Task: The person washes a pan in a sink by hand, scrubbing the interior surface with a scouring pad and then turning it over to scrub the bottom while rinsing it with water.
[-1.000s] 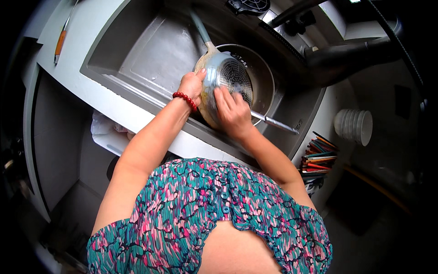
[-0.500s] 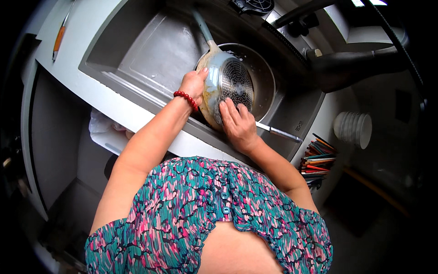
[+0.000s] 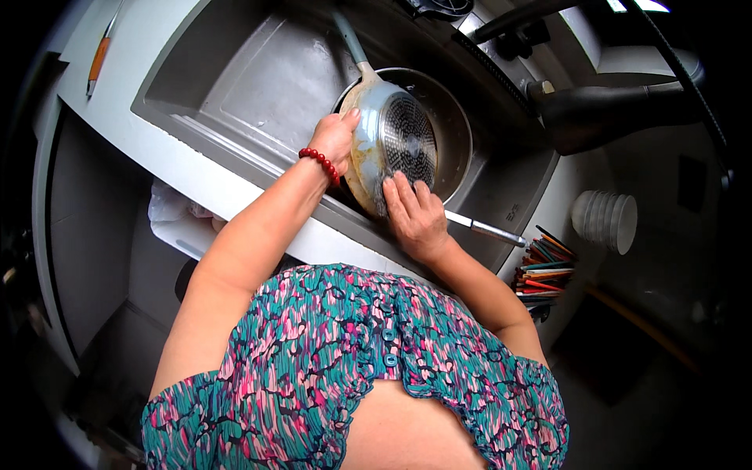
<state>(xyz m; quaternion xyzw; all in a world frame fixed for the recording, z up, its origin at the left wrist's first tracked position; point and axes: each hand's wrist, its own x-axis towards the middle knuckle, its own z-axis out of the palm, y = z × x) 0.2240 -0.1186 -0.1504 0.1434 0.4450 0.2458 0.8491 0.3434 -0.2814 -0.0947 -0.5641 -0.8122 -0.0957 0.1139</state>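
Note:
A light blue frying pan [image 3: 367, 149] is tilted with its underside up, showing a dark dotted base disc and brown stains along the side. Its grey-blue handle points to the far left. My left hand [image 3: 335, 141] grips the pan's left rim, thumb on the outer side. My right hand [image 3: 417, 218] presses a grey scouring pad [image 3: 381, 205], which looks like steel wool, against the near side of the underside; the fingers cover most of it. Under the pan sits a wide metal pot [image 3: 456, 117], its long handle [image 3: 497, 233] reaching to the near right.
The dark grey sink [image 3: 251, 86] surrounds the pot and pan, with a white counter [image 3: 200, 184] along its near edge. An orange-handled tool [image 3: 99, 63] lies on the left. Chopsticks [image 3: 546, 266] and stacked white bowls [image 3: 607, 221] stand right. A dark faucet [image 3: 517, 22] is at the back.
My right hand has slid slightly right and nearer along the pan's underside with the scouring pad. The pan and pot handle have shifted a little; my left hand keeps its grip.

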